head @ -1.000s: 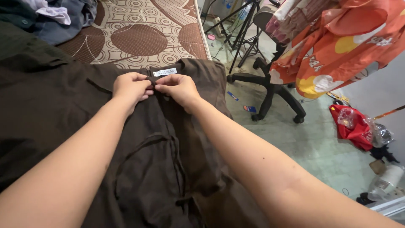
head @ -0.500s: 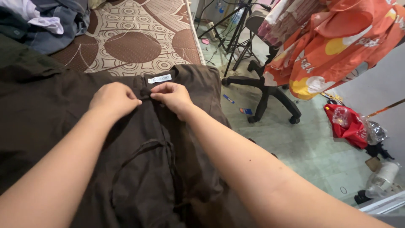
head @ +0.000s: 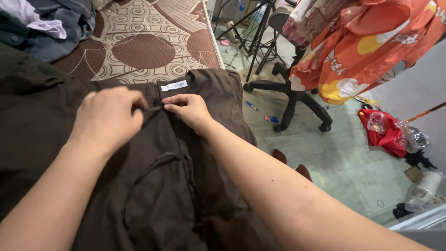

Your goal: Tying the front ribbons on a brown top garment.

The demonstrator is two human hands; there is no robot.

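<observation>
From the head camera, a dark brown garment (head: 186,186) lies spread across the patterned mat (head: 153,42). The left hand (head: 109,116) and right hand (head: 188,109) pinch its neckline just below the white label (head: 174,85); the lower front still looks rumpled, with loose ties (head: 158,162).

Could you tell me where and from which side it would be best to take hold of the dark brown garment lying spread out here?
Probably at the neckline, beside the white label. The dark brown garment lies flat with its front edges meeting there, so each hand can pinch one edge from its own side, coming from above. The left hand and right hand already grip there.
</observation>
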